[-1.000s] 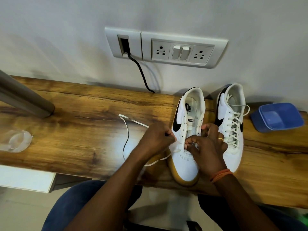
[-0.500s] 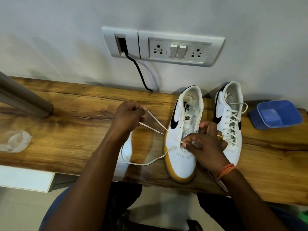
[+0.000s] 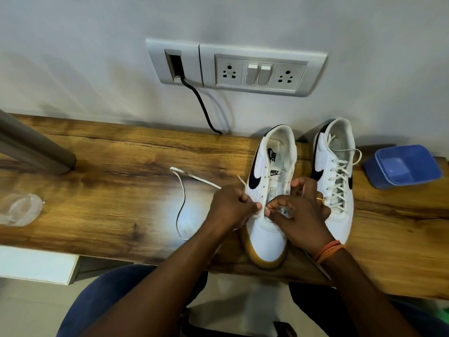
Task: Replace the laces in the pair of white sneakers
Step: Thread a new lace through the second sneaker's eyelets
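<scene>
Left hand (image 3: 228, 207) pinching white lace (image 3: 181, 205); right hand (image 3: 297, 215) pinching it at the eyelets of the near sneaker (image 3: 268, 203). Beyond the right hand, laced sneaker (image 3: 336, 171), then blue tub (image 3: 404, 166). Far left, clear cup (image 3: 20, 209) on wooden shelf (image 3: 109, 166).

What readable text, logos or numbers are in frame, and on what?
"NIKE" on the insole of the near sneaker, printed sideways.
"NIKE" with a swoosh on the tongue label of the same sneaker.
Black swoosh marks, no words, on the sides of the near sneaker and the laced sneaker.
Switch plate: no readable markings.
</scene>
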`<state>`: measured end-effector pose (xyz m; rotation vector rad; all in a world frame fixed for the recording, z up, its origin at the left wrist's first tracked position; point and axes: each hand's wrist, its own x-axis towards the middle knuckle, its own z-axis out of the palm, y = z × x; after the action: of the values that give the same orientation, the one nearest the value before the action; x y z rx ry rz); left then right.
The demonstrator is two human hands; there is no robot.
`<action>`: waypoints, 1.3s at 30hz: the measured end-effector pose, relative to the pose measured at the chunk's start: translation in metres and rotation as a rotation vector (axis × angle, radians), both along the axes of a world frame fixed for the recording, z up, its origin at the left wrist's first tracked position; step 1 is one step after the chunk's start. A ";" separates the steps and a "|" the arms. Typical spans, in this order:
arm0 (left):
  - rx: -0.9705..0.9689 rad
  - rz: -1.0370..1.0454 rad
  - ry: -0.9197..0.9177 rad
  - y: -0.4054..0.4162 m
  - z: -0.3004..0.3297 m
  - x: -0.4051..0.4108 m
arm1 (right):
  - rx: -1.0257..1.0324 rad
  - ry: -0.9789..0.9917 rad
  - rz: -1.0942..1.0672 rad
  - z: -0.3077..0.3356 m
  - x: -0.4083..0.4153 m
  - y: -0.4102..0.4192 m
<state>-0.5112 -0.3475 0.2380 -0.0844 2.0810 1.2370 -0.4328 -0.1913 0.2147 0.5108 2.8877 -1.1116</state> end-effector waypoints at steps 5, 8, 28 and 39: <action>0.101 0.111 -0.082 0.003 -0.003 -0.001 | 0.004 0.018 0.011 -0.001 0.000 0.001; 0.068 0.125 -0.050 -0.002 0.007 -0.011 | 0.014 0.026 0.007 0.000 0.000 0.002; -0.047 -0.048 0.069 0.002 -0.011 -0.005 | -0.010 0.010 -0.003 0.001 0.000 0.002; 0.174 0.309 0.102 -0.021 0.022 -0.044 | -0.006 0.022 0.001 0.001 0.001 0.005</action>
<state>-0.5551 -0.3682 0.2599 -0.2769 2.0911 1.6333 -0.4320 -0.1859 0.2158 0.5000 2.9021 -1.1317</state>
